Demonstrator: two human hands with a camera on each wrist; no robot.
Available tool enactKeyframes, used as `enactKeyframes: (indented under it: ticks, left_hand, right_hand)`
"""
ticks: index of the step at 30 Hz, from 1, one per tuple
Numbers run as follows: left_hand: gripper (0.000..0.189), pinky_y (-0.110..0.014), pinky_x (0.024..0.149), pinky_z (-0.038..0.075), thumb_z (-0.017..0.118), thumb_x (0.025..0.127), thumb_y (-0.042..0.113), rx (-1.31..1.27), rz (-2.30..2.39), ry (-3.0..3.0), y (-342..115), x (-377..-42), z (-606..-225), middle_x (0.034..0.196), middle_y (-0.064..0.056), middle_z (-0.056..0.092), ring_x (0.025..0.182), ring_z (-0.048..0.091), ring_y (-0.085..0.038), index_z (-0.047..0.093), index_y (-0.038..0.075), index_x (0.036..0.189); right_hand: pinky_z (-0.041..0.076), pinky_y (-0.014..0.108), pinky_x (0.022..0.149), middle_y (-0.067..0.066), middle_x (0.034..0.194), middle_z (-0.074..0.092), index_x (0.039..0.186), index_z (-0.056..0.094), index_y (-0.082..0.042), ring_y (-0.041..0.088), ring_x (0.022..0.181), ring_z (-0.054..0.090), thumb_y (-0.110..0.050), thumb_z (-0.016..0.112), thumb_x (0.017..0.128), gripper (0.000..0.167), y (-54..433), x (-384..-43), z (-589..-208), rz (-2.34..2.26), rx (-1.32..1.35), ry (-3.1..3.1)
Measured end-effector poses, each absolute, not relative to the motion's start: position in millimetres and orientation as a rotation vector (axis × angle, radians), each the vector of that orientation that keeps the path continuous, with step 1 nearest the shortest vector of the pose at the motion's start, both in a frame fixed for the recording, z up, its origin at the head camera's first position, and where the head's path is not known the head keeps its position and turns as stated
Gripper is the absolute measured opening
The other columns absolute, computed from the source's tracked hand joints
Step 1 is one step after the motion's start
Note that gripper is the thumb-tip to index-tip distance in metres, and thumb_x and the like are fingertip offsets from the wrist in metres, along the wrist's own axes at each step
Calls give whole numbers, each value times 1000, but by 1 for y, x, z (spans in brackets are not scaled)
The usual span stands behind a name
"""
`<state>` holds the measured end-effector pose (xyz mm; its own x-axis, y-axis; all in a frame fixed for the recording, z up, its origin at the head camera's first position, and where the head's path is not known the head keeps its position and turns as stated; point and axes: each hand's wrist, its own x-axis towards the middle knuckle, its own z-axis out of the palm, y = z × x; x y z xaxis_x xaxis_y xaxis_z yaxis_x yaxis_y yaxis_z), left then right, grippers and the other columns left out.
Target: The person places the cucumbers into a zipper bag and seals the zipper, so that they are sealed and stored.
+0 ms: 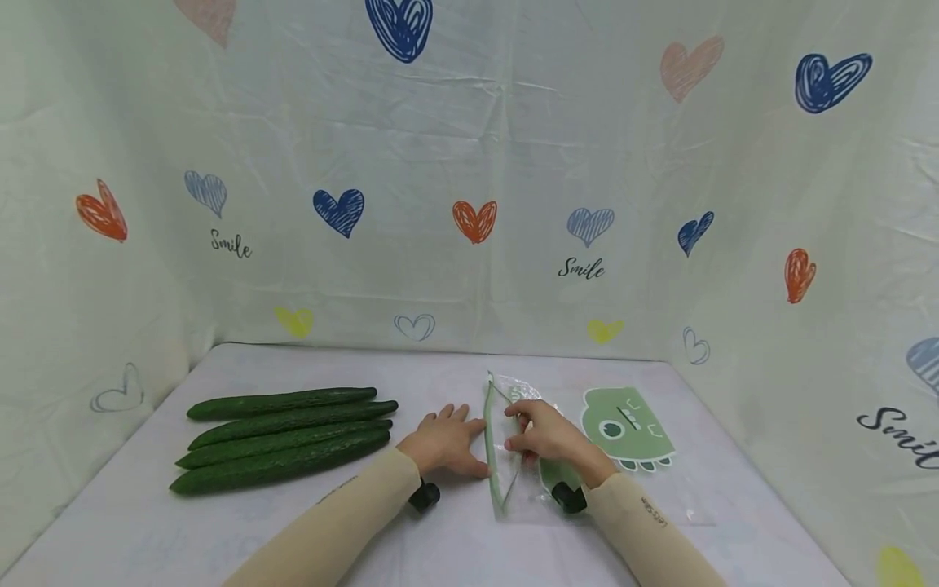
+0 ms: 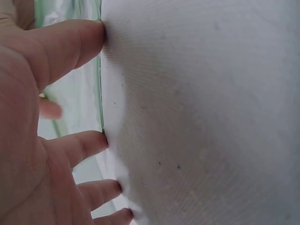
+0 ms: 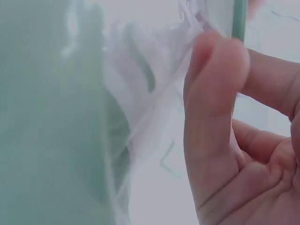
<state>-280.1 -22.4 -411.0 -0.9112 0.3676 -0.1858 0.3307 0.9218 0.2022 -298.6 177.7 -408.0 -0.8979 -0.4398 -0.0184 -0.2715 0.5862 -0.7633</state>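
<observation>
A clear plastic zip bag (image 1: 539, 509) with a green cartoon dinosaur print lies flat on the table, its green-edged mouth on the left. My left hand (image 1: 447, 444) rests by that edge with fingers spread; in the left wrist view the thumb (image 2: 70, 47) and a fingertip touch down along the green seal strip (image 2: 99, 84). My right hand (image 1: 546, 436) is over the bag's mouth, its thumb (image 3: 213, 117) and fingers bent together, pinching the upper layer, which is drawn back in a fold. Several long dark green cucumbers (image 1: 286, 432) lie side by side left of my left hand.
A white cloth covers the table (image 1: 411, 546). Behind and at both sides hangs a white curtain (image 1: 425, 269) printed with hearts and "Smile". Dark camera mounts sit at both wrists.
</observation>
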Motion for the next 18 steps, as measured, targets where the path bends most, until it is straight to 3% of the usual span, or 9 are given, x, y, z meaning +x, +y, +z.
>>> enactKeyframes:
  ticks: [5,11,18]
  left_hand:
    - [80,-55,108,23,68,74,62,518,251,2862,-22,-279,-410,152,-11,33,140,25,-35,48,24,141]
    - [79,-54,109,23,68,74,62,517,252,2864,-23,-279,-409,152,-11,32,140,25,-35,48,24,141]
    - [80,-55,108,23,68,75,62,530,261,2865,-25,-279,-411,152,-12,33,140,25,-36,48,23,141]
  right_hand:
    - [53,39,51,9,80,48,122,57,5,18,47,58,-2,74,80,47,190,-295,-384,-1326,-585,2549]
    - [51,35,50,11,81,45,126,57,2,18,47,54,-3,73,80,49,208,-291,-364,-1391,-681,2451]
    - [51,34,50,17,101,56,128,56,3,16,45,53,-5,72,83,49,204,-290,-380,-1234,-727,2351]
